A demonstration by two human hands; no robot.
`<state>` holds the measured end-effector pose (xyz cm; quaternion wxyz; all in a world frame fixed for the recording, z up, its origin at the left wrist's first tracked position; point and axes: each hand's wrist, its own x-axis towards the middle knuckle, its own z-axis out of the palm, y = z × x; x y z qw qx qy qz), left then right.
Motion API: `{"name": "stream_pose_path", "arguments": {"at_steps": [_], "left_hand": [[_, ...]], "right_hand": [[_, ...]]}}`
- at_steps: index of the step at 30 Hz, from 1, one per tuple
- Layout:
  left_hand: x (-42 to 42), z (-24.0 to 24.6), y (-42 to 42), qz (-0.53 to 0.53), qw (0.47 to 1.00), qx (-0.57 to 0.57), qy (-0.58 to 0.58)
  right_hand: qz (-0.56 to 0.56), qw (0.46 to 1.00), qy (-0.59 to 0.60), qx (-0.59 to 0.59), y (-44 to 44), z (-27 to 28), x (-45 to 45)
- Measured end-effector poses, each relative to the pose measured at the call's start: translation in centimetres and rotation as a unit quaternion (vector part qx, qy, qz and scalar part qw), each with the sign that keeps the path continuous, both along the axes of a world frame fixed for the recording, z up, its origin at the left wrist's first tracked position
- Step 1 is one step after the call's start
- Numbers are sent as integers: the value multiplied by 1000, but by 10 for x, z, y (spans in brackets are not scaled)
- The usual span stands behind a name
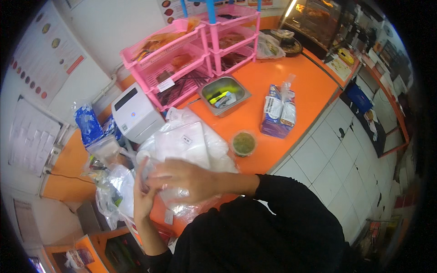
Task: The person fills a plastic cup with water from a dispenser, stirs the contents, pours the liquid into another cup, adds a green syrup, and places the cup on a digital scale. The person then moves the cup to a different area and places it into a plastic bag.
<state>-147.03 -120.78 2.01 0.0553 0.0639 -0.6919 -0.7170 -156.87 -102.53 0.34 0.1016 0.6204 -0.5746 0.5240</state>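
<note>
My left hand [143,198] and my right hand [187,177] are close together over the near left of the orange counter. Between their fingers is a clear plastic item [149,170], blurred, perhaps a bag or a container; both hands seem to touch it. Under and behind them lies a pile of clear plastic bags [182,140]. A round clear tub of green food [244,143] stands to the right of the pile.
A white label printer [136,114] stands behind the bags, beside pink stacked trays [164,51]. A steel pan [223,95] holds a yellow cutter. Farther right stands a blue and purple carton [278,112]. Filled plastic bags [109,191] lie left of my hands.
</note>
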Motion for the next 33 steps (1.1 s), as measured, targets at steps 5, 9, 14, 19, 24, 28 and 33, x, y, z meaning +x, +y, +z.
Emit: {"name": "stream_pose_path", "arguments": {"at_steps": [5, 9, 14, 19, 24, 28, 33], "left_hand": [[-2, 8, 12, -227, 971, -32, -73], [-9, 14, 15, -267, 959, -51, -81], [-15, 6, 13, -219, 962, -155, -40], [-13, -12, 26, 69, 899, -418, 107], [-4, -19, 55, 68, 980, -184, -25], [-4, -22, 66, 81, 993, -71, -55], [2, -27, 56, 70, 991, -33, -108]], "right_hand": [[100, 911, -323, 236, 27, 6, -45], [178, 804, -522, 223, 40, -8, -47], [142, 831, -506, 182, 47, -22, -38], [67, 836, -534, 101, 43, -32, -23], [-18, 875, -479, 70, 30, -36, -7], [-60, 884, -443, 133, 27, -36, 0], [-81, 897, -401, 166, 24, -39, 3]]}}
